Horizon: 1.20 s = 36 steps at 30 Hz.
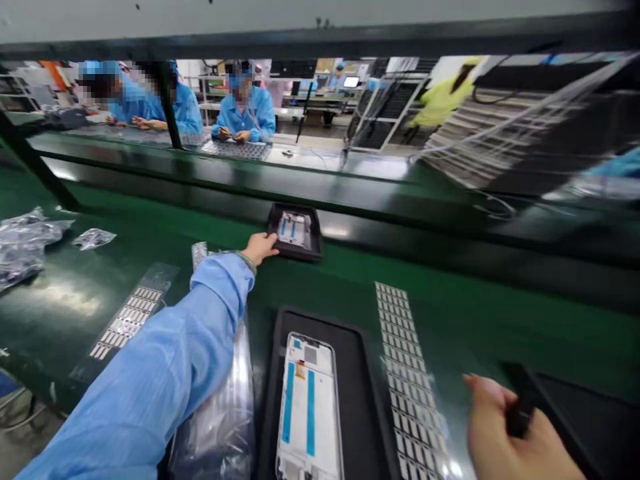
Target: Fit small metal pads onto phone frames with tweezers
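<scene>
Reaching forward over the green worktop [345,273], the left hand [260,248] is staying open, its fingertips sitting at the near left corner of a black tray [300,251] on the far side. That tray is carrying a white phone display frame with blue strips [293,230]. A blue sleeve [165,340] is covering the left arm, with a wrist strap [246,262] showing at the cuff.

The right hand [500,427] is clenching a black object [519,407] at the near right; what it is cannot be told.

Between the hands, a second black tray [365,400] is holding a larger-looking white display frame [306,400]. Just right of it, a silver label sheet [405,367] is lying on the worktop; another [127,320] is lying left. Clear plastic bags [220,407] are lying near the left arm. Co-workers in blue smocks [245,113] are sitting beyond the far partition.
</scene>
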### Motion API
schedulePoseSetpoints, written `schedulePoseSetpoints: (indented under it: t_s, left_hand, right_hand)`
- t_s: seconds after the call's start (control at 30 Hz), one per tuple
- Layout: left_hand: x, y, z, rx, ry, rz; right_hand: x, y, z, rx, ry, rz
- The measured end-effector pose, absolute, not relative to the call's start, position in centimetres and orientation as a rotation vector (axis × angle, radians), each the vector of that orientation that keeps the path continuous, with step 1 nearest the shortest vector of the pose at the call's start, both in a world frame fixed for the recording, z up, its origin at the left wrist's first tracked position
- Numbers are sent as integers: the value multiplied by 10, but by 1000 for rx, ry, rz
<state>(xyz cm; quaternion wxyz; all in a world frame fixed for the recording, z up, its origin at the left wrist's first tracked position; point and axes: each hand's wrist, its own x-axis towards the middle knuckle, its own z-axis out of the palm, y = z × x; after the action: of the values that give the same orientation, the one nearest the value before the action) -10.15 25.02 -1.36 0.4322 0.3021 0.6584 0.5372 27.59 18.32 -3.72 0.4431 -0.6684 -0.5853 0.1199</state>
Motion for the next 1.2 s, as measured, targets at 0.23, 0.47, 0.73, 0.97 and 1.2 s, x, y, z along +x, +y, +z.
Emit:
schedulePoseSetpoints:
  t_s: [0.23,0.47,0.73,0.97,1.2]
  left_hand:
    - [-92,188,-11,1143,1830,1195]
    - [-43,94,-1,2183,1547,640]
    - [34,46,22,2661,1080,242]
    - [84,64,10,2842,865,197]
    - [111,89,-11,2876,807,121]
  right_hand:
    - [259,167,-35,-1238,-1537,712]
    - [264,161,-38,-1057,-1392,717]
    - [280,130,-31,-1284,-1419,880]
    - [294,105,-46,-1413,-1154,1041]
    - [304,75,-53,-1524,-1130,980]
